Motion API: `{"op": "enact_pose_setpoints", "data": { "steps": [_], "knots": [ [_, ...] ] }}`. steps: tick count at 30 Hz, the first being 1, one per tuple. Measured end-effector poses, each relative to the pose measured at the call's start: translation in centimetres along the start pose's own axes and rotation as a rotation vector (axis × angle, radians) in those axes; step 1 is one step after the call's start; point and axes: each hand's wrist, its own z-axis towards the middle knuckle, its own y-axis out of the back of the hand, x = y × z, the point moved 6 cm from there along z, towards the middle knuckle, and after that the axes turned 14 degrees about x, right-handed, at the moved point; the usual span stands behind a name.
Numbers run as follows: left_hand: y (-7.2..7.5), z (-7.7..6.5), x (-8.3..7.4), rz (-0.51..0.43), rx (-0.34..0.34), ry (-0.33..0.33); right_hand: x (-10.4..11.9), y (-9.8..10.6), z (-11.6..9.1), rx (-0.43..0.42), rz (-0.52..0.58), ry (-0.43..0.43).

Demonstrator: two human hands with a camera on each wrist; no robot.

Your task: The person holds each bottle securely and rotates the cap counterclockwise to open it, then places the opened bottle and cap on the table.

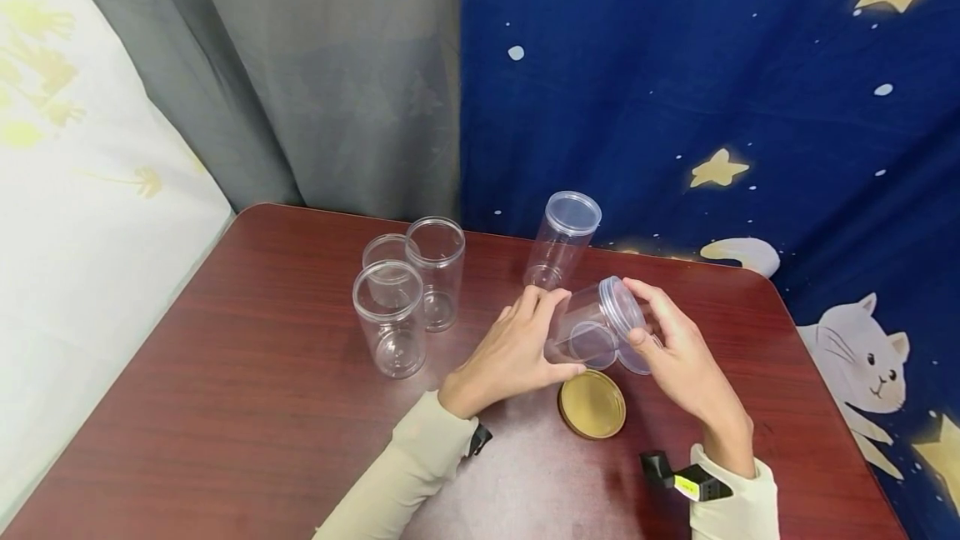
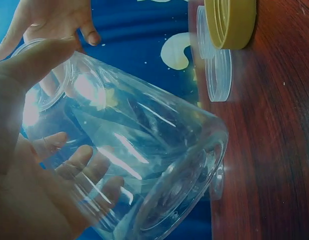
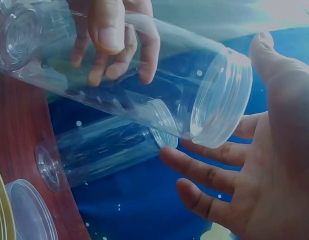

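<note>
The jar is colourless, the lid at its six o'clock gold, the wood-grained table reddish-brown, the sleeves cream. Toward one o'clock, a navy curtain shows yellow stars and white dots; toward ten, a grey curtain.

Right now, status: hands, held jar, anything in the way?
Left hand grips tilted clear jar. Right hand at its lidded end. Gold lid nearby, seemingly not blocking.

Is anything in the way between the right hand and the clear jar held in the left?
Nothing visible: only air shows between the right palm and the jar's top end. The left hand grips the body, leaving that end free; the gold lid lies on the table.
</note>
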Motion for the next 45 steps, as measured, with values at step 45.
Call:
{"op": "enact_pose_setpoints", "data": {
  "steps": [45],
  "knots": [
    [-0.73, 0.21, 0.34, 0.021, 0.089, -0.013, 0.93, -0.30, 0.11, 0.026, -0.154, -0.066]
  ]
}}
